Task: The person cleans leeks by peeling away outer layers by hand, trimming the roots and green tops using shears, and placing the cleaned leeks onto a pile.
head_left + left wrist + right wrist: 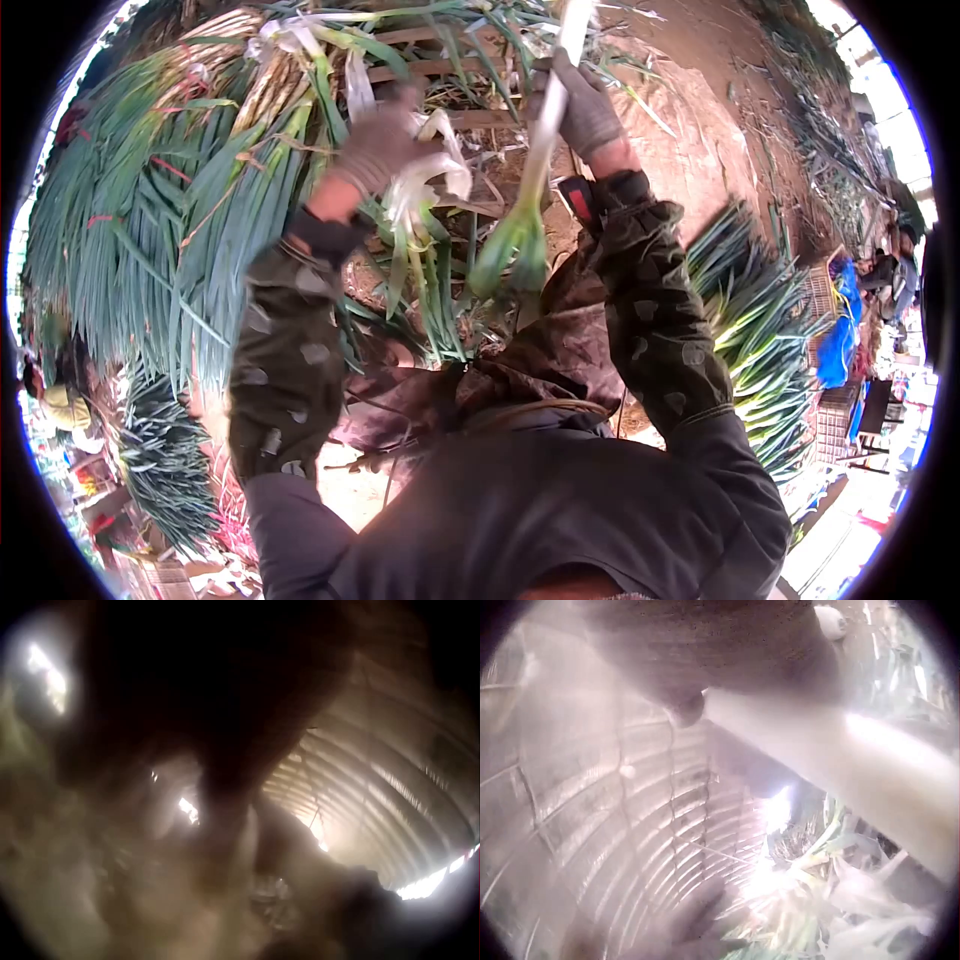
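Note:
In the head view my gloved right hand grips the white shaft of a long green onion. Its green, blurred top hangs down toward my lap. Close up in the right wrist view, the thick pale shaft runs out from under the glove. My gloved left hand is motion-blurred, to the left of the onion. Beside its fingers dangle whitish peeled outer leaves with green ends; I cannot tell whether the hand holds them. The left wrist view is mostly dark and blurred.
A large heap of green onions lies at the left, some tied with red bands. More bundles lie at the right and at lower left. Wooden slats and a tan sheet are ahead. A ribbed roof arches overhead.

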The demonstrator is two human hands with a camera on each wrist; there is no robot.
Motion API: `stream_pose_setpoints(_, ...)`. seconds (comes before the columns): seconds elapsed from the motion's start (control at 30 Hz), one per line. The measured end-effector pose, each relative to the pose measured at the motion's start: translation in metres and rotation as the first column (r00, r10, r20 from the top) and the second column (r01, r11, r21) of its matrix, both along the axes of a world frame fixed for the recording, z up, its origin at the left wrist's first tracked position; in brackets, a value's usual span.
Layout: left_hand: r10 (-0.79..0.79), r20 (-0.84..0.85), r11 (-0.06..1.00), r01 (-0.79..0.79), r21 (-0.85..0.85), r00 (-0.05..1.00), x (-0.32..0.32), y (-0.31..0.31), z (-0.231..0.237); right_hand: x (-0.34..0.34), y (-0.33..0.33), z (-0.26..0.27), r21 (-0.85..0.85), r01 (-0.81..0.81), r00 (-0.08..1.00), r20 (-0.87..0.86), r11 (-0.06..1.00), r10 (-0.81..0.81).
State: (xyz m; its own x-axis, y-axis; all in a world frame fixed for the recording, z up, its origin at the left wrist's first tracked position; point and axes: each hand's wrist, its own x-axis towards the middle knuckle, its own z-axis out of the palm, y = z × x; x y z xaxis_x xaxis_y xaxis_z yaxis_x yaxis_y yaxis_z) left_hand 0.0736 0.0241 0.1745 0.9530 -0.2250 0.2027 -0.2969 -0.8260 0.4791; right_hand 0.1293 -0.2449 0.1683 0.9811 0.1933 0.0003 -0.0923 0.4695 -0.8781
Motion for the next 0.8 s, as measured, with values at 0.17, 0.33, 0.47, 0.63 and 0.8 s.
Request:
stream_pose_setpoints(0.17, -0.340, -0.057, 0.760, 0.239, -0.605, 0.939, -0.020, -0.076, -0.058, -0.003, 0.024, 0.018, 0.043, -0.120, 0.982, 0.152, 0.992, 0.112)
stream_pose_setpoints(0.33, -0.406, -0.155, 0.658, 0.170, -0.734, 0.901, -0.032, -0.085, -0.105, 0.003, 0.024, 0.033, 0.053, 0.036, 0.999, 0.016, 0.998, -0.037)
stream_pose_setpoints(0.47, -0.535, -0.268, 0.488, 0.034, -0.872, 0.801, -0.064, -0.066, -0.105, 0.050, -0.003, 0.069, 0.018, 0.305, 0.949, -0.088, 0.952, -0.303)
stream_pose_setpoints(0.63, -0.420, -0.323, 0.448, -0.115, -0.887, 0.848, -0.084, -0.024, -0.124, 0.115, -0.079, 0.078, 0.125, 0.631, 0.743, 0.186, 0.766, -0.643)
stream_pose_setpoints(0.8, -0.342, -0.364, 0.398, -0.217, -0.891, 0.866, -0.091, -0.021, -0.111, 0.081, -0.082, 0.062, -0.931, 0.364, 0.919, 0.356, -0.016, 0.169)
